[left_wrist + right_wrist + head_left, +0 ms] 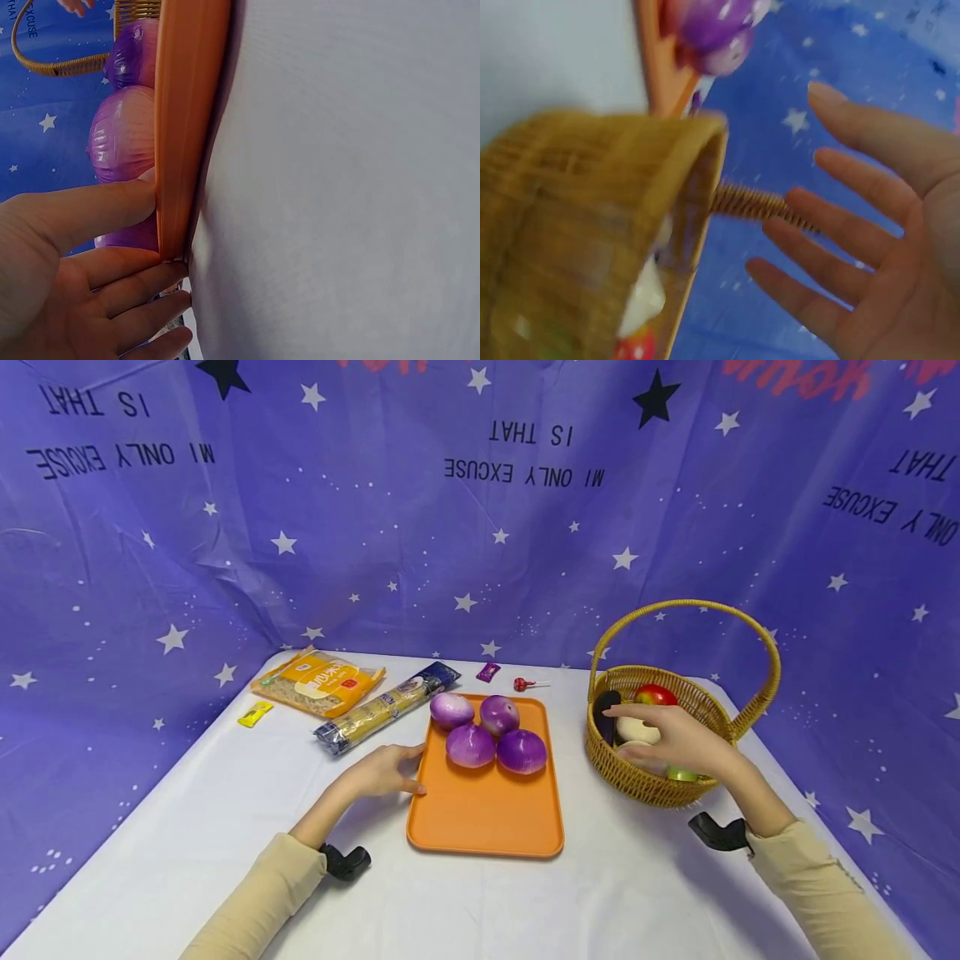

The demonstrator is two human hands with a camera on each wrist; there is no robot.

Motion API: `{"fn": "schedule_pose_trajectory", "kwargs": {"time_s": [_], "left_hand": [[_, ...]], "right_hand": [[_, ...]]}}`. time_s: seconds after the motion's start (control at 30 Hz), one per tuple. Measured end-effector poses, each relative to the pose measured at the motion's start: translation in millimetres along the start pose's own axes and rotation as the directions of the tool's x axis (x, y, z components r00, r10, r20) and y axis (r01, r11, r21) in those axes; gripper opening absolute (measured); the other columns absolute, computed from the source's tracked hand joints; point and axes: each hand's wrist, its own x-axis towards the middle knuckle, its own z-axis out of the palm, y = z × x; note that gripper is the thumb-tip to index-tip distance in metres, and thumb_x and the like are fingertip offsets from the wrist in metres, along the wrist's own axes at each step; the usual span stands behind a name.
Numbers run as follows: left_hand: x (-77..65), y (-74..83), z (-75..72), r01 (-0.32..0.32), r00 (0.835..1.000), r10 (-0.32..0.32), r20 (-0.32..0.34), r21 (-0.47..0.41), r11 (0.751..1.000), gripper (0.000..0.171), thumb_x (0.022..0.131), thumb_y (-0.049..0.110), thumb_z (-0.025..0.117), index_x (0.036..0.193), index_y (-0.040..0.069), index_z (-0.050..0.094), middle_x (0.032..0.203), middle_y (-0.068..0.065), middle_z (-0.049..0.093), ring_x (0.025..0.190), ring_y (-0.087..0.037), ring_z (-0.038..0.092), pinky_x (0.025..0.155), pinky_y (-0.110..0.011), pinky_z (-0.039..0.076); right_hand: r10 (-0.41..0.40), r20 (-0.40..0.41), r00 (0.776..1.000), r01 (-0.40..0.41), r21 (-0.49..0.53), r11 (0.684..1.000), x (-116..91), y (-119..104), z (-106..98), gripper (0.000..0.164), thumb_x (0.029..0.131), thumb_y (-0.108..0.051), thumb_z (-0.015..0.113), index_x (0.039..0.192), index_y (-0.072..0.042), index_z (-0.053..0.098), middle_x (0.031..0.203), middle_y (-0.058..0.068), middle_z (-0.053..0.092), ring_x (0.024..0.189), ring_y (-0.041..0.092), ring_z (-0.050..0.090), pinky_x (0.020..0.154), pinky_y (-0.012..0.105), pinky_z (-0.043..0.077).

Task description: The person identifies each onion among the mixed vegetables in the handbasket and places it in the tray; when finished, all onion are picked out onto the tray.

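My left hand [384,772] touches the left edge of an orange tray [487,822], its thumb [124,201] and fingers spread along the rim. Several purple onions [470,746] sit together on the tray's far half. Over a wicker basket [633,781], my right hand [686,739] hovers with spread fingers and nothing in its grasp. Inside the basket lie a dark purple, eggplant-like piece [604,714], a red round fruit [656,695], a whitish piece [633,730] and something green [681,773]. The hand partly hides these contents in the head view.
Left of the tray lie a clear-and-blue pack of noodles [390,708], an orange bag [322,681] and a yellow wrapped sweet [256,713]. Behind it are a purple sweet [488,672] and a red lollipop [522,684]. The basket's tall handle [686,603] arches upward.
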Motion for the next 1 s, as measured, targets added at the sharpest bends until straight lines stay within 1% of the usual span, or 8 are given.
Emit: {"fn": "schedule_pose_trajectory", "kwargs": {"time_s": [0.07,0.13,0.33,0.47,0.57,0.63,0.83,1.0], "left_hand": [[0.0,0.0,0.4,0.0,1.0,0.0,0.001,0.002,1.0,0.079,0.078,0.028,0.08,0.14,-0.005,0.044,0.136,-0.023,0.052,0.128,-0.041,0.044,0.108,-0.051,0.034],[0.0,0.2,0.4,-0.001,1.0,0.001,0.001,0.003,1.0,0.079,0.078,0.028,0.08,0.14,-0.005,0.044,0.136,-0.023,0.052,0.128,-0.041,0.044,0.108,-0.051,0.034],[0.2,0.9,0.1,-0.004,1.0,0.004,0.001,0.0,1.0,0.079,0.078,0.028,0.08,0.14,-0.005,0.044,0.135,-0.024,0.052,0.128,-0.041,0.044,0.108,-0.051,0.034],[0.4,0.6,0.1,-0.003,1.0,0.003,-0.001,0.002,1.0,0.08,0.078,0.029,0.081,0.14,-0.005,0.044,0.136,-0.024,0.051,0.128,-0.041,0.044,0.108,-0.051,0.034],[0.7,0.4,-0.1,-0.005,1.0,0.005,-0.005,0.0,1.0,0.08,0.078,0.029,0.081,0.141,-0.005,0.044,0.137,-0.025,0.05,0.128,-0.041,0.044,0.108,-0.051,0.034],[0.9,0.6,-0.5,-0.005,1.0,0.005,-0.005,-0.004,1.0,0.08,0.078,0.029,0.081,0.141,-0.004,0.044,0.137,-0.025,0.05,0.128,-0.041,0.044,0.108,-0.052,0.034],[1.1,1.5,-1.2,0.003,1.0,-0.003,0.0,0.002,1.0,0.08,0.078,0.029,0.08,0.141,-0.004,0.044,0.137,-0.024,0.05,0.128,-0.041,0.044,0.108,-0.051,0.034],[0.2,0.2,-0.3,0.004,1.0,-0.004,-0.001,0.005,1.0,0.079,0.078,0.029,0.08,0.14,-0.005,0.045,0.137,-0.025,0.05,0.128,-0.041,0.044,0.108,-0.051,0.034]], "right_hand": [[-0.017,0.022,1.0,0.018,-0.016,1.0,-1.7,10.5,-4.1,0.051,0.081,-0.026,0.079,0.128,-0.016,0.062,0.098,-0.002,0.066,0.073,0.018,0.056,0.064,0.03,0.05],[-0.042,0.054,0.998,0.044,-0.034,0.998,-2.1,20.5,-7.0,0.05,0.081,-0.025,0.079,0.127,-0.015,0.063,0.099,0.0,0.068,0.067,0.015,0.053,0.061,0.027,0.047],[-0.052,0.245,0.968,0.059,-0.022,0.998,2.4,40.1,-14.2,0.052,0.08,-0.027,0.079,0.127,-0.012,0.063,0.112,0.01,0.066,0.057,0.01,0.042,0.057,0.022,0.04],[-0.057,0.335,0.94,0.07,-0.025,0.997,10.2,43.3,-19.1,0.049,0.08,-0.026,0.079,0.124,-0.009,0.065,0.118,0.012,0.065,0.077,0.019,0.058,0.068,0.029,0.051],[-0.046,0.389,0.92,0.065,-0.035,0.997,16.1,42.3,-21.6,0.049,0.08,-0.025,0.079,0.124,-0.008,0.065,0.121,0.012,0.064,0.096,0.027,0.061,0.077,0.039,0.055],[-0.033,0.419,0.908,0.056,-0.043,0.997,19.2,41.9,-21.8,0.05,0.08,-0.025,0.079,0.125,-0.007,0.064,0.121,0.012,0.064,0.099,0.028,0.061,0.078,0.041,0.055],[-0.021,0.47,0.882,0.033,-0.018,0.999,22.9,44.6,-16.6,0.046,0.079,-0.014,0.077,0.123,-0.009,0.065,0.119,0.01,0.063,0.084,0.02,0.054,0.062,0.025,0.047],[0.001,0.508,0.861,-0.002,0.001,1.0,24.7,44.2,-11.9,0.044,0.079,-0.003,0.072,0.121,-0.015,0.066,0.1,0.003,0.065,0.066,0.014,0.055,0.056,0.023,0.045]]}}
